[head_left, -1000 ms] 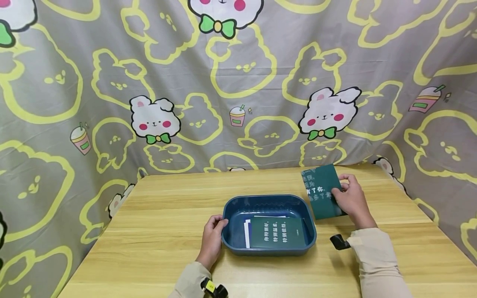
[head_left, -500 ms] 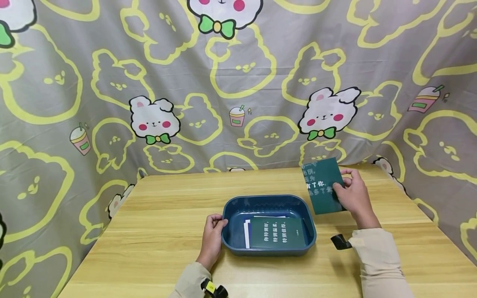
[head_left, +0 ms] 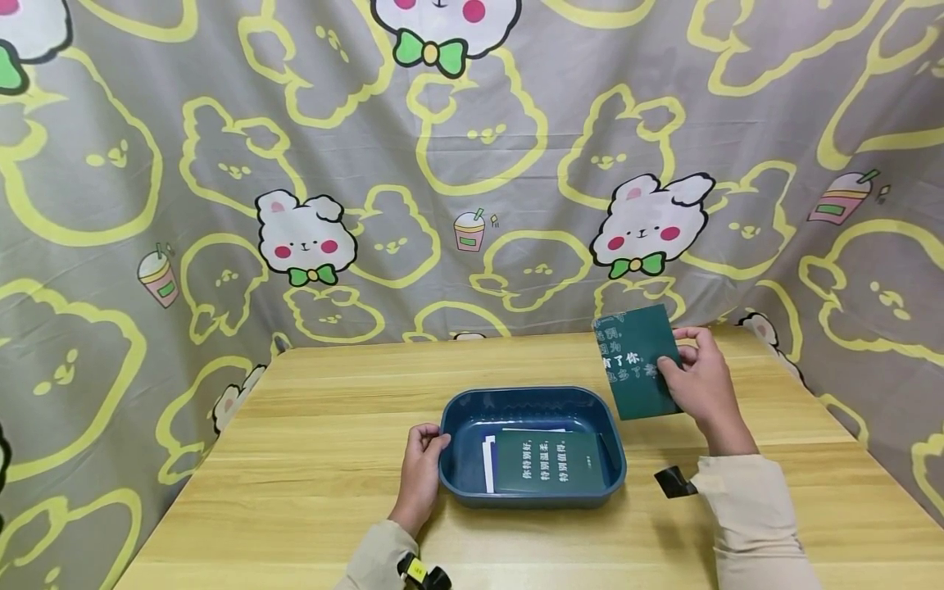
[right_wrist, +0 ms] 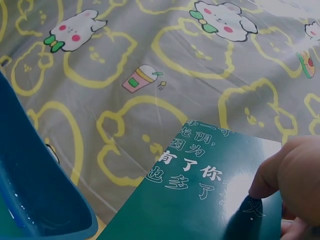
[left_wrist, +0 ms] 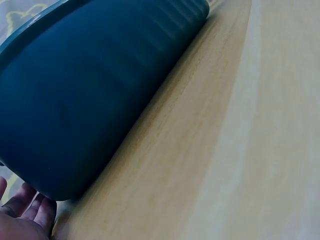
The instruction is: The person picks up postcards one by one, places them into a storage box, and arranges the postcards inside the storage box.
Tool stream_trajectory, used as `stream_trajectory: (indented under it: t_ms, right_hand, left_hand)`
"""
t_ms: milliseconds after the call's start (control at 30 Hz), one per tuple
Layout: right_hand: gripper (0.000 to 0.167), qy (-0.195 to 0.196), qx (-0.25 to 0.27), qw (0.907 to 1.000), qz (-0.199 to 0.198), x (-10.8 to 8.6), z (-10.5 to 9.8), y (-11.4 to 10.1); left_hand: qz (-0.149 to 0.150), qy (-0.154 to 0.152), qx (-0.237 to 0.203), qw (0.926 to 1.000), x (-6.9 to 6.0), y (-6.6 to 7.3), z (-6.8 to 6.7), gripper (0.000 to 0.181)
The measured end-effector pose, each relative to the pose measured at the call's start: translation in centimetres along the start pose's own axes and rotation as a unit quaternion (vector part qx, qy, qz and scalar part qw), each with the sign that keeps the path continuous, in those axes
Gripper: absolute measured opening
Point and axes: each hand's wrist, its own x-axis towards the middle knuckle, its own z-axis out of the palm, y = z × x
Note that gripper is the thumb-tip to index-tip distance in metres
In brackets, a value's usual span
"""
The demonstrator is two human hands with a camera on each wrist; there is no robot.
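Note:
A dark green card [head_left: 638, 385] with white Chinese lettering is pinched at its right edge by my right hand [head_left: 704, 381], thumb in front and fingers behind. It hangs above the table, just right of a dark blue plastic bin [head_left: 460, 410]. In the right wrist view, the thumb presses the glossy face of the card [right_wrist: 200, 210]. My left hand [head_left: 420, 471] grips the left end of the bin, its thumb at the rim. Inside the bin lies another green card [head_left: 546, 463] with white writing, on top of blue and white ones.
The bin stands on a light wood table [head_left: 310, 459]. A grey curtain [head_left: 398, 246] with yellow outlines and rabbit faces hangs behind the table and along both sides. Each sleeve carries a black wrist device.
My right hand has lifted the green card a little upward and away from the table. My left hand and the bin have stayed in place.

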Motion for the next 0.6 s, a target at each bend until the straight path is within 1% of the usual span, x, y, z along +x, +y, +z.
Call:
stream_trajectory:
  t_ms: [300, 600]
  right_hand:
    - [0.038, -0.008, 0.020, 0.9996, -0.017, 0.2, 0.6, -0.5]
    - [0.036, -0.028, 0.013, 0.9985, -0.045, -0.1, 1.6, -0.9]
  left_hand:
    - [0.003, 0.001, 0.009, 1.0000, 0.0, 0.0, 0.0, 0.023]
    - [0.004, -0.002, 0.021, 0.9998, 0.2, -0.2, 0.0, 0.023]
